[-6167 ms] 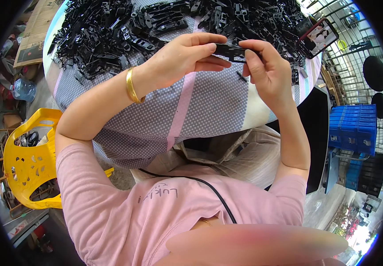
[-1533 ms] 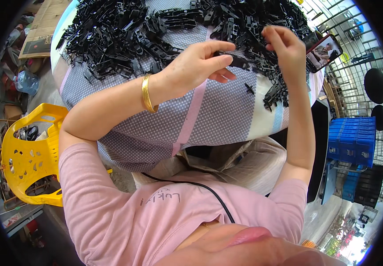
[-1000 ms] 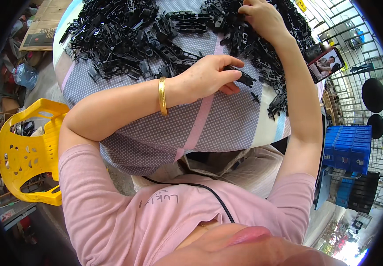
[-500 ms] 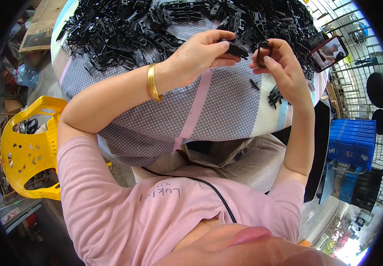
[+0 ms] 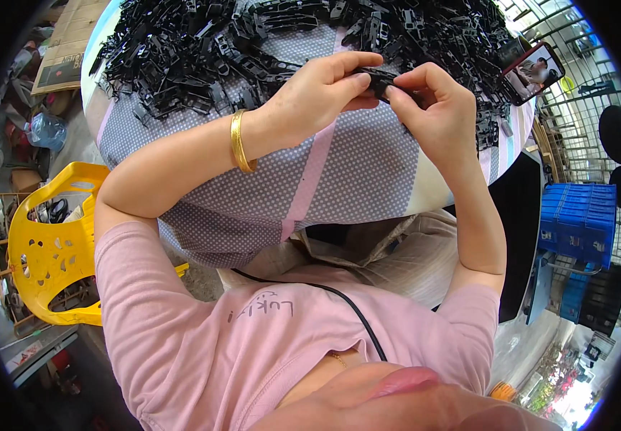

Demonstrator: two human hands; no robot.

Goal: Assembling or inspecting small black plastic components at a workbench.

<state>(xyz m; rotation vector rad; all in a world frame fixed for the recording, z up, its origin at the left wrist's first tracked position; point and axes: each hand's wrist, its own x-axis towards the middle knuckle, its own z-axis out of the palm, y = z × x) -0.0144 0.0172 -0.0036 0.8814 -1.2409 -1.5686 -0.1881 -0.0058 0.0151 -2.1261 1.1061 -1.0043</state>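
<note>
My left hand (image 5: 328, 85) pinches a small black plastic part (image 5: 380, 80) between thumb and fingers. From the other side my right hand (image 5: 438, 108) closes on the same spot, its thumb and forefinger pressed to the black piece. The two hands nearly meet above the table's near half. Whether the right fingers hold a second piece fitted to the first cannot be made out. Beyond both hands lies a wide heap of similar black plastic parts (image 5: 181, 57), spread over the dotted grey cloth (image 5: 253, 194).
A phone (image 5: 533, 74) leans at the table's right edge. At the left stands a yellow plastic chair (image 5: 55, 244); blue crates (image 5: 577, 223) are stacked at the right, before a wire grid (image 5: 576, 43). A black cable (image 5: 339, 294) crosses my shirt.
My right hand has moved left, bringing the small black piece from its fingers against the part in my left hand. The left hand stays nearly in place.
</note>
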